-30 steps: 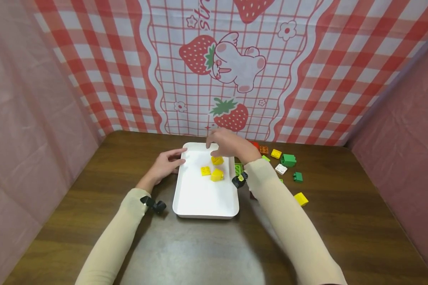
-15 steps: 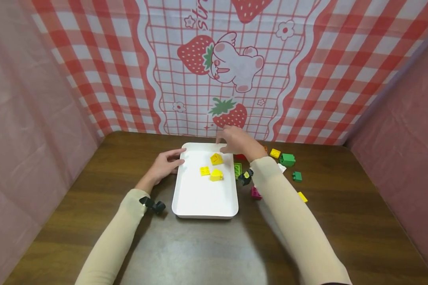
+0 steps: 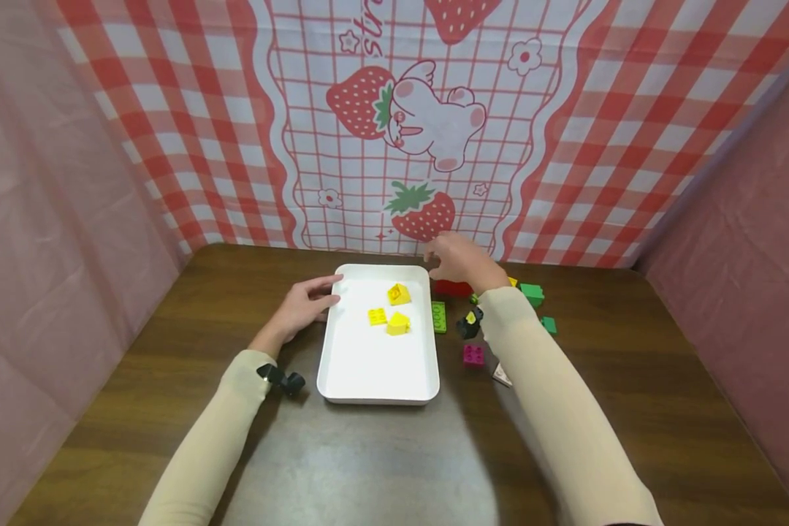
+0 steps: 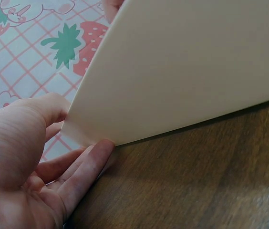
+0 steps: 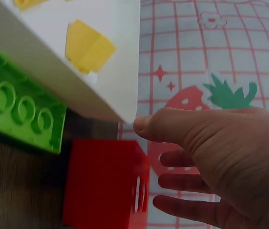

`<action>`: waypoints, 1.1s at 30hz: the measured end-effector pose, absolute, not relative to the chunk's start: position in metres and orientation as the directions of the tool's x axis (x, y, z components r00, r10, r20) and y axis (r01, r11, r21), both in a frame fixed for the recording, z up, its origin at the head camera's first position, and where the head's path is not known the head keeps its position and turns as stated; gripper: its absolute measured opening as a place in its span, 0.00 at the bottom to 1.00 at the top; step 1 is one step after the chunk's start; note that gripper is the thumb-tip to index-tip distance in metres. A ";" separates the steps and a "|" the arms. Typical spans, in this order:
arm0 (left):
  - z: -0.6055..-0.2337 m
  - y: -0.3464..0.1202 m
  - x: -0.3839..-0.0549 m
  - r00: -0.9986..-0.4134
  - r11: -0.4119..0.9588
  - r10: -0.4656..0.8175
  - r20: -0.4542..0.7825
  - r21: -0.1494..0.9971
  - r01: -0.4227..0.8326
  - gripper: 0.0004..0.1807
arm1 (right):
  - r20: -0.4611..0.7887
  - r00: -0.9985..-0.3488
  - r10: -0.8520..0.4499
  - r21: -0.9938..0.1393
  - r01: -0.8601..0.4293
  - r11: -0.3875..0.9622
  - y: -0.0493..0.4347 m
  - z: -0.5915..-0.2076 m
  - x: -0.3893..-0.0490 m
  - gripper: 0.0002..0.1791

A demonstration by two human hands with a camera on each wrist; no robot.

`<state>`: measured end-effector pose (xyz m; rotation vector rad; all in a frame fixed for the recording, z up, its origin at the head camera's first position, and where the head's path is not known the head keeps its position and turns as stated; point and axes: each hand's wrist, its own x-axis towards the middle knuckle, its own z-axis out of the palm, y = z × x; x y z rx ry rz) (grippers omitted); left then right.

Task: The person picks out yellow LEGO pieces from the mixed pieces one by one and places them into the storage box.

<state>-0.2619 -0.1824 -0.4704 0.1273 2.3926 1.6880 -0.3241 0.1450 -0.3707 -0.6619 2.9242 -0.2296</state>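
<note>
Since the earlier frame, the right hand (image 3: 463, 261) has shifted rightward, from the far right corner of the white tray (image 3: 378, 374) to a position just outside it. The left hand (image 3: 305, 301) and the three yellow blocks (image 3: 397, 325) inside the tray stay in place.

Procedure: the step in hand appears to be a reach among the blocks beside the tray, with the red block (image 5: 103, 183) the nearest candidate. Maintain light, steady left finger pressure so that the tray does not slide. Withdraw the right thumb from the tray corner before lowering the hand; contact there could push the tray. Set thumb and fingers on opposite faces of the block before applying grip.

Finger state: the right fingers are spread, thumb apart from them, and hold nothing. Whether the thumb tip touches the tray corner cannot be determined. The left thumb and fingers are clamped on the tray wall near its far left corner.

Position: the red block lies below the right thumb, on the person's side of it, partly hidden by the hand in the head view. The light-green block (image 3: 439, 317) lies farther from the thumb, just beside the tray. The magenta block (image 3: 473, 355) lies well apart from these fingers, nearer the person.
</note>
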 end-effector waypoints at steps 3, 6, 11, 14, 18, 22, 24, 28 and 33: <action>-0.472 -0.182 -0.261 -0.974 0.337 0.193 -0.119 0.940 -0.048 0.31 | -0.095 -0.904 -0.417 -0.178 -0.396 0.901 0.152 -0.371 -0.325 0.21; -0.473 -0.182 -0.261 -0.974 0.333 0.194 -0.119 0.942 -0.049 0.31 | -0.095 -0.908 -0.408 -0.190 -0.386 0.903 0.158 -0.371 -0.325 0.21; -0.474 -0.182 -0.262 -0.974 0.329 0.196 -0.116 0.943 -0.046 0.31 | -0.100 -0.908 -0.408 -0.202 -0.383 0.902 0.165 -0.369 -0.327 0.22; -0.474 -0.182 -0.261 -0.973 0.331 0.200 -0.112 0.943 -0.041 0.31 | -0.101 -0.910 -0.401 -0.194 -0.377 0.905 0.170 -0.368 -0.328 0.22; -0.474 -0.182 -0.260 -0.973 0.334 0.201 -0.114 0.942 -0.041 0.31 | -0.113 -0.917 -0.382 -0.197 -0.356 0.914 0.177 -0.366 -0.330 0.22; -0.475 -0.182 -0.260 -0.973 0.337 0.199 -0.114 0.941 -0.041 0.31 | -0.118 -0.922 -0.370 -0.201 -0.342 0.918 0.184 -0.363 -0.329 0.20; -0.475 -0.182 -0.260 -0.974 0.338 0.197 -0.114 0.940 -0.042 0.31 | -0.118 -0.924 -0.363 -0.216 -0.333 0.918 0.187 -0.363 -0.329 0.19; -0.474 -0.182 -0.261 -0.974 0.336 0.198 -0.113 0.941 -0.041 0.31 | -0.120 -0.930 -0.347 -0.228 -0.315 0.922 0.196 -0.363 -0.331 0.17; -0.472 -0.182 -0.262 -0.975 0.327 0.198 -0.101 0.944 -0.031 0.31 | -0.140 -0.927 -0.349 -0.211 -0.317 0.925 0.206 -0.363 -0.334 0.15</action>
